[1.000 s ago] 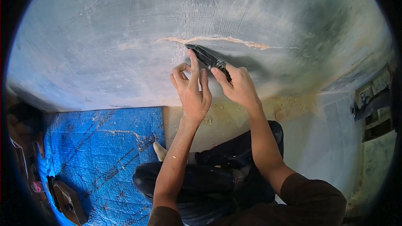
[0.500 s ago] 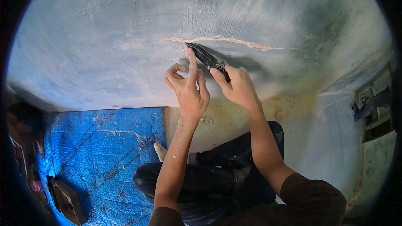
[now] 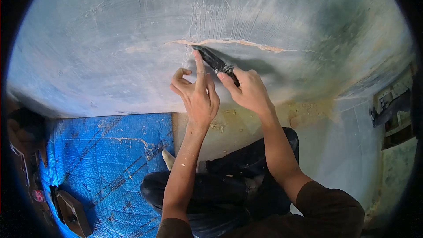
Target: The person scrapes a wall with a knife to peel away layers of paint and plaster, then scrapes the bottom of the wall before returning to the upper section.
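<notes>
A dark-bladed knife (image 3: 210, 59) is gripped by its handle in my right hand (image 3: 249, 89), the thumb lying along it. Its tip points up and left, right at a long crack (image 3: 244, 42) with pale, chipped edges in the grey-blue wall (image 3: 145, 75). My left hand (image 3: 200, 94) is beside it, the index finger stretched up against the blade near the tip. The other left fingers are bent and apart, with nothing held in them. Pale crumbs stick to my left forearm.
A blue tarp (image 3: 110, 163) covers the floor at left, with a dark brown angular object (image 3: 72, 213) on it. Crumbs (image 3: 218, 127) lie on the floor by the wall. My crossed legs (image 3: 220, 189) are below. A framed opening (image 3: 396, 110) is at far right.
The knife and both hands have shifted slightly left along the crack. The grip on the knife looks the same.
</notes>
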